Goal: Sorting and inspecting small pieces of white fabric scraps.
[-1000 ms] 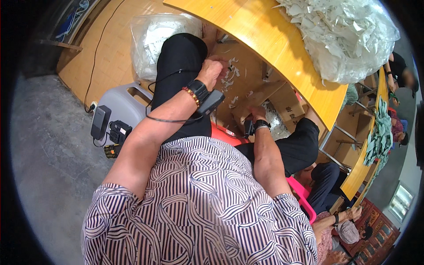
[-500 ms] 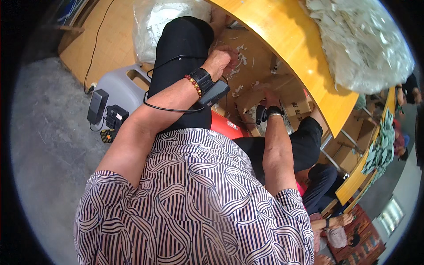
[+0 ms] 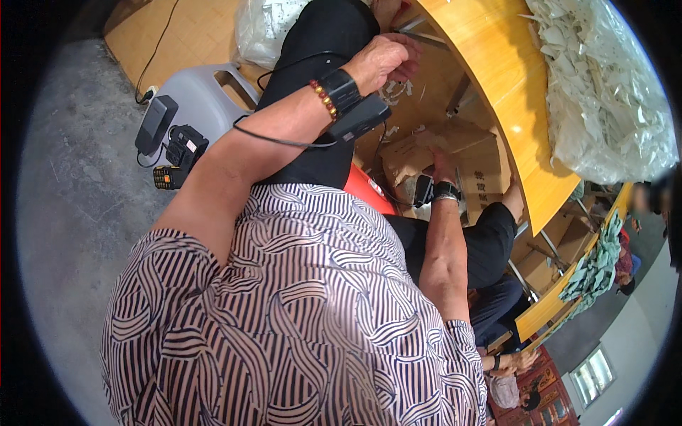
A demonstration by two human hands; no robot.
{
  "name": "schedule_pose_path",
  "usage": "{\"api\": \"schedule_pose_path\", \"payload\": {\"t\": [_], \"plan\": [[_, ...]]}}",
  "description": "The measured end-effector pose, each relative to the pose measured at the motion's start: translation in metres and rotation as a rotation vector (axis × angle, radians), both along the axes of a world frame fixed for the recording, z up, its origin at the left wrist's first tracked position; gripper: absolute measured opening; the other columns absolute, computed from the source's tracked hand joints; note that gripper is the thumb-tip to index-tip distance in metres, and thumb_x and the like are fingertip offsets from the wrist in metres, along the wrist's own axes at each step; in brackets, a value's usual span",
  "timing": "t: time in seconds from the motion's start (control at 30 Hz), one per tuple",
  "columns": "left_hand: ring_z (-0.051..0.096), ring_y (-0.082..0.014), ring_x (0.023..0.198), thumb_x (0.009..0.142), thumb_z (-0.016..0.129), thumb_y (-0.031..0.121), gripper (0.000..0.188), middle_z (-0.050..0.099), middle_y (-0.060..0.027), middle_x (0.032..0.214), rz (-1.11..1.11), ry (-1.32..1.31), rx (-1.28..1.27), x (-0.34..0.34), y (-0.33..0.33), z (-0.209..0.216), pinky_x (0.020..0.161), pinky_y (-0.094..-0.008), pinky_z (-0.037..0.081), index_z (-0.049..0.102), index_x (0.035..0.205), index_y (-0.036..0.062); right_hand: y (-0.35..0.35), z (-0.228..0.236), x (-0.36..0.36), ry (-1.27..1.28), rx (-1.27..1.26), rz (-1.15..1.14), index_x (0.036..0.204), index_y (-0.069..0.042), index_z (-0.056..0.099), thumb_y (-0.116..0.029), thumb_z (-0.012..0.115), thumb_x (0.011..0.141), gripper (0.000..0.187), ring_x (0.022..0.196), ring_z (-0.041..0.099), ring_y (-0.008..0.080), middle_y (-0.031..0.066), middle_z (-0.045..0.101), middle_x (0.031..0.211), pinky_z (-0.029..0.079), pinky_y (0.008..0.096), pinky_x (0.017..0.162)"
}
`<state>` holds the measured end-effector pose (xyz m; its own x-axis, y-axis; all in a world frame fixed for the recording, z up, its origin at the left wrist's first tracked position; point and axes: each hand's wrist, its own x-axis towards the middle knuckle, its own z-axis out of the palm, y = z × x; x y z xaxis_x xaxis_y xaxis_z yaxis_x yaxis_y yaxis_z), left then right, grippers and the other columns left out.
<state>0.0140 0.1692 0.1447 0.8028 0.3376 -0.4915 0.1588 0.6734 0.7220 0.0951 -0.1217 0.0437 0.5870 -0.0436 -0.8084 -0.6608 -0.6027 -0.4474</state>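
My left hand is raised over the floor beside my left knee. Its fingers are loosely bent and slightly apart, and I see nothing in them. A dark strap with a small black device sits at this wrist, next to a beaded bracelet. Lower down, my right hand reaches to an open cardboard box between my legs; its fingers are mostly hidden. Pale scraps lie in the box, too small to name. White curled scraps also lie on the floor below my left hand.
A yellow table curves overhead at right, bearing a clear plastic bag of white scraps. Another such bag stands beyond my left leg. A grey plastic stool is at left. Cables hang about my left arm. Another person's hand shows lower right.
My left hand has risen away from the floor scraps, up and to the right in view. My right hand stays by the box. The whole view has tilted somewhat.
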Motion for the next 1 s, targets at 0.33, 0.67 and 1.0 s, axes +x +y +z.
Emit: {"api": "schedule_pose_path", "payload": {"t": [0.33, 0.67, 1.0], "plan": [[0.058, -0.0223, 0.068, 0.076, 0.055, 0.010, 0.018, 0.058, -0.0100, 0.074, 0.006, -0.066, -0.169, 0.014, 0.002, -0.034, 0.061, -0.0337, 0.049, 0.060, 0.093, 0.0063, 0.035, 0.061, -0.035, -0.111, 0.041, 0.256, 0.094, -0.006, 0.062, -0.022, 0.065, 0.070, 0.029, 0.066, 0.061, 0.0209, 0.0080, 0.062, 0.083, 0.050, 0.0342, 0.047], [0.058, -0.0219, 0.069, 0.076, 0.051, 0.010, 0.019, 0.058, -0.0117, 0.076, 0.108, -0.054, -0.129, 0.007, 0.007, -0.018, 0.064, -0.0339, 0.049, 0.059, 0.093, 0.0037, 0.165, 0.101, -0.034, -0.031, 0.232, 0.398, 0.088, -0.006, 0.064, -0.033, 0.058, 0.076, 0.030, 0.069, 0.057, 0.0137, 0.0014, 0.062, 0.080, 0.045, 0.0275, 0.055], [0.058, -0.0179, 0.068, 0.071, 0.055, 0.015, 0.024, 0.062, -0.0084, 0.075, -0.159, -0.063, 0.409, -0.010, 0.012, -0.022, 0.061, -0.0286, 0.046, 0.062, 0.090, 0.0030, 0.131, 0.095, -0.048, -0.075, 0.261, 0.920, 0.108, -0.002, 0.055, -0.043, 0.063, 0.073, 0.055, 0.074, 0.059, 0.0186, 0.0116, 0.061, 0.089, 0.047, 0.0290, 0.061]]}}
